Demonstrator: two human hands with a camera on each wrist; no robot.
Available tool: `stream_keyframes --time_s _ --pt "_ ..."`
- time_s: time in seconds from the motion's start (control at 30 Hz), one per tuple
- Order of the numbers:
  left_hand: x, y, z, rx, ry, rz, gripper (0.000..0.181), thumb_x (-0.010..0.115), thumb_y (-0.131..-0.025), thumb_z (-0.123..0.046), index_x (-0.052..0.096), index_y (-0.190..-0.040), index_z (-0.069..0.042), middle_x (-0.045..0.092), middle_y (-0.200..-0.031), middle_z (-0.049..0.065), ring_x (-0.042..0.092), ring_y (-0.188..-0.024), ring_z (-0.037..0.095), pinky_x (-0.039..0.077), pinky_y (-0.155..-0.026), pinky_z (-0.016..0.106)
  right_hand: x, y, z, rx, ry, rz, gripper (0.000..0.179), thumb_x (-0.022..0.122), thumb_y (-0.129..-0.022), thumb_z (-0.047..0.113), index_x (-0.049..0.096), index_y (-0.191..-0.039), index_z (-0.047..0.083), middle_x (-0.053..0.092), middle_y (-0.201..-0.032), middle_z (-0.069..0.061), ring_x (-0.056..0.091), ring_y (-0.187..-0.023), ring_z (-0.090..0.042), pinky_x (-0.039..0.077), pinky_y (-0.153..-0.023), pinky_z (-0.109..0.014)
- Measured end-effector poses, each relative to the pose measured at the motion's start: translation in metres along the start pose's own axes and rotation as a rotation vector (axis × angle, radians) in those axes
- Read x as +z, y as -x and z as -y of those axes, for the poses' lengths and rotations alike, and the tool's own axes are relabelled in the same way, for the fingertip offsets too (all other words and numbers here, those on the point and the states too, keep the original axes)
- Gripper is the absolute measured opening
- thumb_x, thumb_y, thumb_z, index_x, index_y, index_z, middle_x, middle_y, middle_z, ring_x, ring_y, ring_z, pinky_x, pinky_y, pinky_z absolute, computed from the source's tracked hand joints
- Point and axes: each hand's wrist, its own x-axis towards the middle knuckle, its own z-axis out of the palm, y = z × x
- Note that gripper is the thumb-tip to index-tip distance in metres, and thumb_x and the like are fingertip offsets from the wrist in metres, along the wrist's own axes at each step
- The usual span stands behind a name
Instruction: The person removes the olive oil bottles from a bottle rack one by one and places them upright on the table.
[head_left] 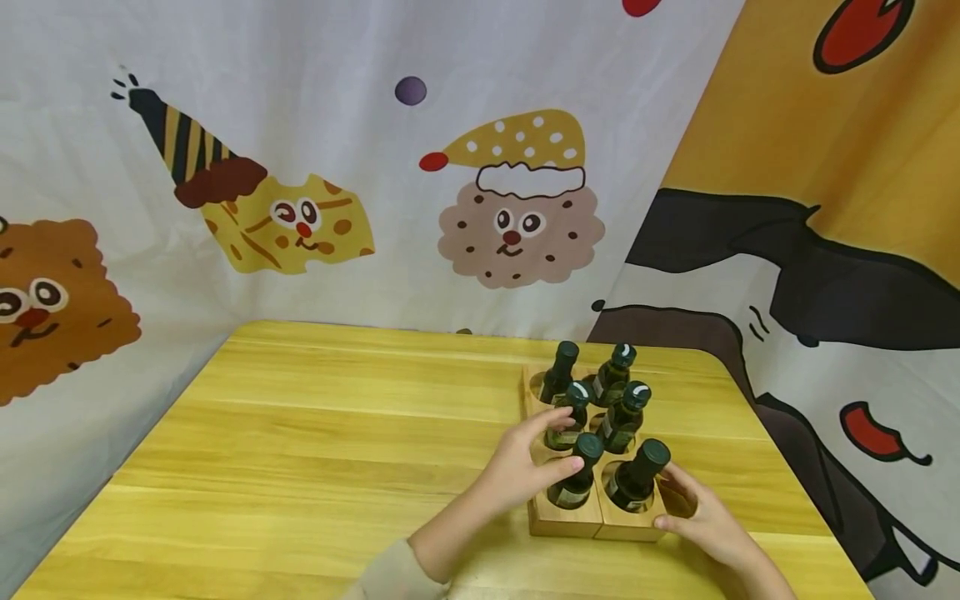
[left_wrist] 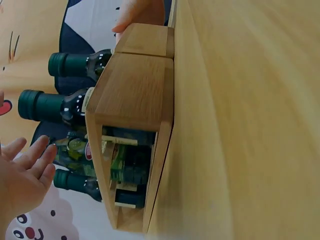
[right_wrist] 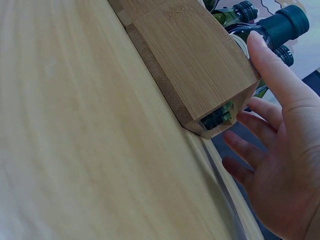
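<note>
Two narrow wooden racks (head_left: 566,525) stand side by side on the table, each with a row of round holes. Several dark green glass bottles with green caps stand in the holes, among them a front right bottle (head_left: 634,479) and a front left bottle (head_left: 576,475). My left hand (head_left: 525,462) hovers at the left of the bottles with its fingers spread; the left wrist view shows the palm (left_wrist: 25,180) holding nothing. My right hand (head_left: 708,517) lies along the right rack's side, its thumb by the front corner (right_wrist: 250,75) and its fingers loosely extended.
The yellow wood-grain table (head_left: 337,433) extends to the left of the racks. Behind it hangs a cloth (head_left: 337,125) printed with cartoon food faces. The table's right edge runs a short way beyond my right hand.
</note>
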Motion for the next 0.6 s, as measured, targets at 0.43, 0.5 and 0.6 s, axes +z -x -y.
stream_keyframes --time_s 0.43,0.5,0.6 --pt "0.011 -0.004 0.004 -0.004 0.042 0.016 0.053 0.072 -0.088 -0.029 0.054 -0.134 -0.010 0.061 -0.120 -0.005 0.054 -0.112 0.011 0.044 -0.096 0.044 -0.002 -0.001 -0.005 -0.066 -0.113 0.053 0.079 0.073 -0.078 -0.006 0.027 -0.141 -0.018 0.048 -0.135 -0.020 0.046 -0.118 0.002 0.036 -0.094 -0.016" --pt "0.012 -0.004 0.004 -0.009 0.048 0.017 0.051 0.072 -0.088 -0.028 0.056 -0.132 -0.009 0.061 -0.119 -0.005 0.055 -0.111 0.012 0.046 -0.094 0.042 -0.001 -0.001 -0.007 -0.088 -0.139 0.062 0.078 0.073 -0.078 -0.008 0.027 -0.141 -0.017 0.051 -0.134 -0.003 0.047 -0.118 0.000 0.037 -0.094 -0.016" --pt "0.014 -0.005 0.006 -0.005 0.055 0.016 0.047 0.072 -0.088 -0.026 0.058 -0.130 -0.009 0.062 -0.116 -0.005 0.056 -0.109 0.012 0.046 -0.093 0.040 -0.001 -0.001 -0.009 -0.106 -0.164 0.068 0.077 0.072 -0.078 -0.008 0.028 -0.140 -0.018 0.051 -0.130 0.014 0.048 -0.118 -0.001 0.037 -0.094 -0.016"
